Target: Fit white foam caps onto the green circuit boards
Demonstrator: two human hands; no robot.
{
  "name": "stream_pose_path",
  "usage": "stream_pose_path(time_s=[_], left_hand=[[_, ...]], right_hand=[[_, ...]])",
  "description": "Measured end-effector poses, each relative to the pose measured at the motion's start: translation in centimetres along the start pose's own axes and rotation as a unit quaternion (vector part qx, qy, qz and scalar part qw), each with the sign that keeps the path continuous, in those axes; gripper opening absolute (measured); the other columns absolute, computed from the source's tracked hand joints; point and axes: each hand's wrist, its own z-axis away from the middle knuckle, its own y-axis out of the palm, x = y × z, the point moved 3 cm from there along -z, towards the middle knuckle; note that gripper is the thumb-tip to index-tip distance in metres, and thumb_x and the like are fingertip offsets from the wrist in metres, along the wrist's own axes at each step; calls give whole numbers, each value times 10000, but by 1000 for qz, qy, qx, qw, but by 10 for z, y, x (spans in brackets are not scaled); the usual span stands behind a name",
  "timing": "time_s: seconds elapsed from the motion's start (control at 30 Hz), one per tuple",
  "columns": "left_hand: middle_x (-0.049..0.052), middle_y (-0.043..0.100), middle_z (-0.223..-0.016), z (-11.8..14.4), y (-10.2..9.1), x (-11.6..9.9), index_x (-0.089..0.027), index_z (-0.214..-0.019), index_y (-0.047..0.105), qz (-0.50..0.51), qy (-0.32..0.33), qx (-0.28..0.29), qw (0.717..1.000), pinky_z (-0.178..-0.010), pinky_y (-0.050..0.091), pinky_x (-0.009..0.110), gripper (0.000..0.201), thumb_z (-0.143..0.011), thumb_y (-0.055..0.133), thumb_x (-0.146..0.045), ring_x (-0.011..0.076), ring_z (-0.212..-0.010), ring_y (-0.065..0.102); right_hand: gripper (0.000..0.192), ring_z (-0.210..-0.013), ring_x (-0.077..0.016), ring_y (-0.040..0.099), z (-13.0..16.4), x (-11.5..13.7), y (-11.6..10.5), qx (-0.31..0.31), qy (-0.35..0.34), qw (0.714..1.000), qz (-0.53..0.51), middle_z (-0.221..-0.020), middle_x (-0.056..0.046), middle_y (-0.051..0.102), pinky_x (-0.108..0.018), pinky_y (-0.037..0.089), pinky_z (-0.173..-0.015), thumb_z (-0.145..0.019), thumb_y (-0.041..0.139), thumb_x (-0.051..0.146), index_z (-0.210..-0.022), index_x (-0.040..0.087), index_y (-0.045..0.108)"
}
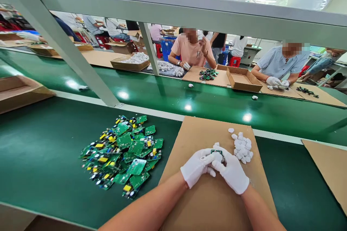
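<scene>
Circuit board (217,151), small, green, was pinched between gloved left hand (197,167) and right hand (231,171), both closed round it over cardboard sheet (206,202), white caps (242,148) within reach.

No text, label, brand, number or sign can be read anywhere in the frame. The green circuit boards (123,155) heaped at lower left of the frame may bear printed markings, but they are too small and blurred to make out. The shirt (191,52) of the person at upper centre carries a small dark graphic that cannot be read. The cardboard boxes (242,79) along the far side show no legible print.
</scene>
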Motion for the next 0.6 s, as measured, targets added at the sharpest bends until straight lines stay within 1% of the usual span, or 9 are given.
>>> stream_pose_path(time_s=[0.1, 0.17, 0.27, 0.33, 0.4, 0.43, 0.47, 0.53, 0.6], left_hand=[[58, 575, -736, 0, -2, -1, -117, -812, 603, -5, 0, 0, 1000, -493, 451, 192, 312, -737, 620, -420, 104, -607, 531], [63, 574, -740, 1, -1, -1, -118, -794, 596, 7, 4, 17, 1000, -501, 451, 194, 311, -748, 604, -425, 107, -615, 536], [71, 584, -773, 1, -1, 0, -125, -841, 593, 23, 6, 37, 999, -527, 459, 208, 319, -752, 597, -432, 123, -650, 559], [74, 591, -795, 0, -3, 0, -126, -868, 594, 4, 5, 28, 1000, -526, 458, 208, 306, -736, 629, -400, 129, -665, 567], [62, 588, -793, -1, -8, -2, -126, -859, 596, -10, 10, 2, 1000, -506, 447, 195, 268, -728, 652, -353, 110, -637, 554], [56, 589, -801, -2, -12, -4, -131, -860, 595, -1, 16, -18, 1000, -493, 438, 187, 253, -727, 657, -337, 100, -622, 548], [53, 593, -826, -3, -16, -8, -140, -867, 593, 19, 25, -42, 999, -487, 431, 181, 242, -730, 655, -330, 89, -613, 545], [57, 602, -922, -3, -25, -16, -155, -872, 587, 70, 48, -97, 992, -496, 426, 174, 231, -732, 657, -325, 76, -624, 556], [69, 592, -1039, -3, -32, -22, -162, -886, 585, 108, 70, -135, 983, -552, 446, 181, 237, -722, 674, -308, 83, -691, 585]], right_hand=[[506, -964, -214, 602, 0, -1, 0, 25, -9, 999, -24, -1089, -64, 647, -338, 483, -858, -788, 576, 336, -1261, 186, 476], [549, -1003, -218, 587, 0, -2, 0, 35, -7, 999, -31, -1119, -68, 632, -341, 472, -882, -789, 580, 354, -1293, 182, 445], [558, -1034, -224, 569, 0, -1, -1, 19, -5, 1000, -6, -1175, -75, 602, -363, 449, -914, -798, 568, 351, -1311, 181, 429], [559, -1015, -229, 579, 0, 0, -1, 16, -5, 1000, 4, -1166, -73, 609, -377, 455, -904, -800, 566, 346, -1317, 186, 427], [598, -980, -222, 596, 0, 2, -1, 29, -9, 999, -20, -1161, -74, 611, -374, 475, -877, -797, 571, 341, -1345, 190, 383], [614, -959, -213, 606, 0, 2, -2, 31, -15, 999, -40, -1175, -81, 603, -371, 485, -862, -805, 558, 339, -1363, 190, 349], [617, -950, -205, 610, -1, 1, -5, 22, -22, 998, -58, -1199, -92, 586, -371, 490, -856, -817, 537, 335, -1376, 189, 319], [582, -961, -199, 608, -3, -3, -12, -36, -37, 997, -58, -1242, -111, 550, -379, 492, -857, -835, 497, 321, -1373, 190, 316], [519, -1010, -219, 586, -6, -10, -20, -118, -46, 992, 26, -1259, -112, 533, -399, 491, -857, -830, 488, 302, -1329, 199, 389]])
